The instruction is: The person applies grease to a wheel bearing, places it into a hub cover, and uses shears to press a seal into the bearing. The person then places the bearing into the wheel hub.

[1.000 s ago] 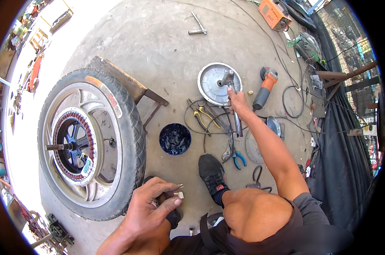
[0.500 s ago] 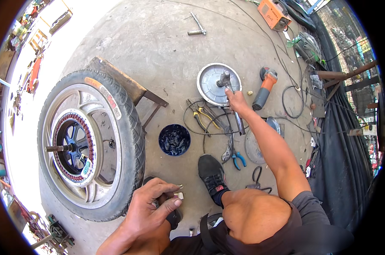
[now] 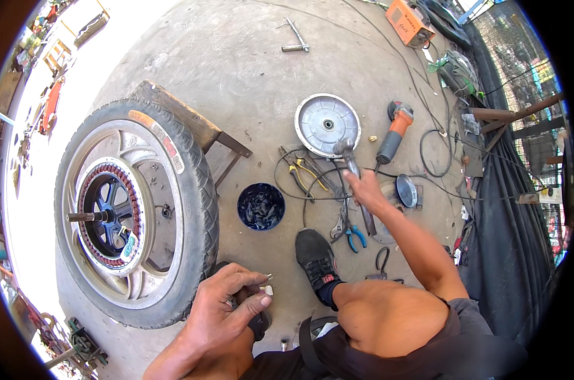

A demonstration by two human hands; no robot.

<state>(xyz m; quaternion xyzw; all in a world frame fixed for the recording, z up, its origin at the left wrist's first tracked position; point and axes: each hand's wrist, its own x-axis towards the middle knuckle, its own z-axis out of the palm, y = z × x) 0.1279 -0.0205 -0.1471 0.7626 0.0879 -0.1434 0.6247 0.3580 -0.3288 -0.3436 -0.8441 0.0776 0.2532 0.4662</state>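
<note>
My right hand (image 3: pixel 365 188) is wrapped round the handle of a hammer (image 3: pixel 352 163), whose head is smeared by motion just below a round silver hub cover (image 3: pixel 315 130). The cover lies on the floor, with a bearing at its centre. At the lower left, my left hand (image 3: pixel 227 304) rests over my knee, thumb and forefinger apart with nothing visibly gripped. Small pale pieces (image 3: pixel 268 290) show beside its fingertips. Left of that hand a wheel with a tyre (image 3: pixel 199 209) leans against a wooden stool (image 3: pixel 192 120); copper windings and an axle show in its middle.
A dark blue bowl (image 3: pixel 260 185) of dark pieces stands mid-floor. Pliers (image 3: pixel 356 239), an adjustable wrench (image 3: pixel 339 225), a small metal dish (image 3: pixel 406 191) and looping cables lie around. An angle grinder (image 3: pixel 394 136) rests at right; an orange machine (image 3: pixel 408 24) and a T-handle wrench (image 3: pixel 295 45) are farther off.
My right hand has drawn the hammer back toward me and slightly right, off the hub cover's centre, uncovering the bearing. My left hand has kept its place.
</note>
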